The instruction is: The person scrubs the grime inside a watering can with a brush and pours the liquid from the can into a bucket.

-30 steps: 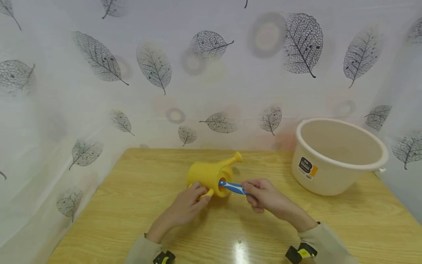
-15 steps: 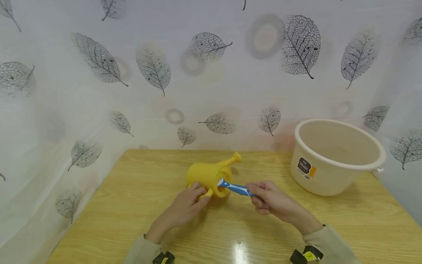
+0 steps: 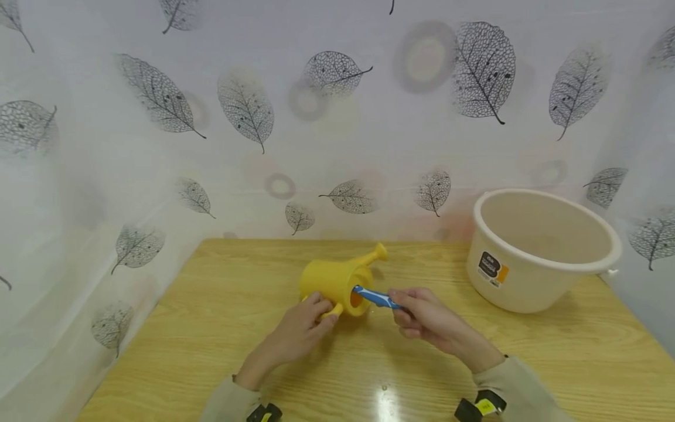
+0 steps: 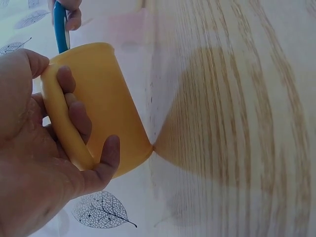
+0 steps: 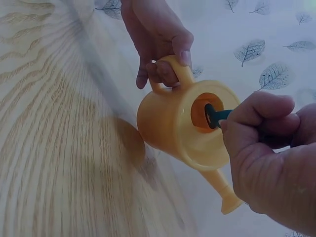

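Observation:
A yellow toy watering can (image 3: 326, 278) lies tipped on its side, with its round opening facing right and its spout (image 3: 371, 256) pointing back and right. My left hand (image 3: 297, 331) grips its handle (image 4: 64, 118), fingers curled through the loop. In my right hand (image 3: 429, 319) is a slim blue-and-white handled tool (image 3: 377, 298), pinched between thumb and fingers. The tool's far end reaches into the can's opening; in the right wrist view its dark head (image 5: 211, 117) shows just inside the rim. What the tool is cannot be told.
A large cream bucket (image 3: 519, 281) with a label stands at the back right of the wooden table (image 3: 211, 305). Behind the table hangs a pale leaf-printed sheet (image 3: 337, 140), which also covers the left side.
The tool came partly out of the opening to the right half a second ago, then moved left again, its head back inside. My left hand and the can have stayed put.

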`<state>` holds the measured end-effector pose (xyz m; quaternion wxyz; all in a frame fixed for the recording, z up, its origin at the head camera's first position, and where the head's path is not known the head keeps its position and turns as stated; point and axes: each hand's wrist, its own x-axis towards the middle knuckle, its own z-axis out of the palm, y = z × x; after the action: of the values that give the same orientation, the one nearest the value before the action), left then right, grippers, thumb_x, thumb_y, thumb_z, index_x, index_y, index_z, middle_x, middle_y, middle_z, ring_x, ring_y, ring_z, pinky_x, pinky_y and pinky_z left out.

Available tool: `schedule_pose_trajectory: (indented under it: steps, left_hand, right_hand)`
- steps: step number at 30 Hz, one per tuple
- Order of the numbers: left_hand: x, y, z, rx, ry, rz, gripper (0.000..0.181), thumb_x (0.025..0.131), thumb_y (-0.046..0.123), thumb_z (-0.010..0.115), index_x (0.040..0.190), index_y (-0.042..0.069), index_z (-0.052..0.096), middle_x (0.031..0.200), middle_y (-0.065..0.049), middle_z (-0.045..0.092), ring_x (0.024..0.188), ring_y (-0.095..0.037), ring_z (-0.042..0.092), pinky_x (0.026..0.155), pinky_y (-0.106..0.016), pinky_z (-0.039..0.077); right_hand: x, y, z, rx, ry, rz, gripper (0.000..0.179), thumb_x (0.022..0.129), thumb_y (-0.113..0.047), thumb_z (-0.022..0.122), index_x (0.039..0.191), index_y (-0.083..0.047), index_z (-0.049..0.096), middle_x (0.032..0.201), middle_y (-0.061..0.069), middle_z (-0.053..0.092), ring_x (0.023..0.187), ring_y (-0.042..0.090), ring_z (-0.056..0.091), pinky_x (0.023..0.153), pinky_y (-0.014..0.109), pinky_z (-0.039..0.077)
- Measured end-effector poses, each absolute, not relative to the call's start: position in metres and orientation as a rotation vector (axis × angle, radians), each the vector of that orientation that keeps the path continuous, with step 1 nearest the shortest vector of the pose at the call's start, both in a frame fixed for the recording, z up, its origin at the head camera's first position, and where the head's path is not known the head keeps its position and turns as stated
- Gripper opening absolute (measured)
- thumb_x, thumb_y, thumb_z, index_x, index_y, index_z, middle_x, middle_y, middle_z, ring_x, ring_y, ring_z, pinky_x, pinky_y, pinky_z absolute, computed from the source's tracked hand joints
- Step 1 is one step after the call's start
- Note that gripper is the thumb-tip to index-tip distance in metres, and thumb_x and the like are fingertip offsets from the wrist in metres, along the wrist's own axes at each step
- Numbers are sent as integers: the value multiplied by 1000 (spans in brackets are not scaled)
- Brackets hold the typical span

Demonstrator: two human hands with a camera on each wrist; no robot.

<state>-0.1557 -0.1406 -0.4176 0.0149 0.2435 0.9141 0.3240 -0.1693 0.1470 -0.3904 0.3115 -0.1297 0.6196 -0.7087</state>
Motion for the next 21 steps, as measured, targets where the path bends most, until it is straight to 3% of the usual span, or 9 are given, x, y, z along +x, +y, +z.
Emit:
schedule_pose_trajectory:
  steps: [11, 21]
  left_hand:
    - [-154, -139, -418, 763, 2869, 987, 17, 106, 29, 54, 93, 21, 62, 89, 7, 45, 76, -8, 42, 67, -23, 37]
    - [-154, -139, -418, 794, 2885, 986, 18, 106, 31, 54, 93, 21, 63, 89, 8, 46, 77, -7, 41, 67, -24, 37]
  right_hand:
    - [-172, 138, -393, -297, 1576, -1916, 30, 111, -31, 42, 94, -10, 56, 66, -10, 44, 52, 0, 36, 51, 16, 33]
    - [-170, 138, -396, -210, 1493, -1934, 33, 112, -28, 39, 114, 0, 57, 67, -10, 44, 56, 1, 36, 51, 14, 33]
